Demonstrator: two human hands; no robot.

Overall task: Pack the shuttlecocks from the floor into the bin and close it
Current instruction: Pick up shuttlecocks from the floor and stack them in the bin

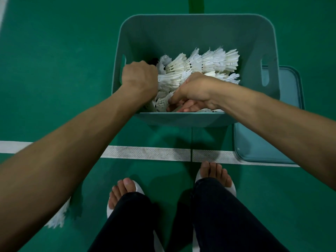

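A teal plastic bin [196, 30] stands open on the green court floor in front of me. Inside it lie rows of white feather shuttlecocks [209, 62]. Both hands are down inside the bin's near half. My left hand [139, 76] is curled round a stack of shuttlecocks at the bin's left wall. My right hand [192, 91] reaches in from the right, its fingers curled among the shuttlecocks by the near wall. More white shuttlecocks [59, 216] lie on the floor at lower left, partly hidden under my left forearm.
The bin's teal lid [263, 142] lies flat on the floor to the right of the bin. A white court line [149, 152] runs across between the bin and my feet [125, 190], which are in white sandals.
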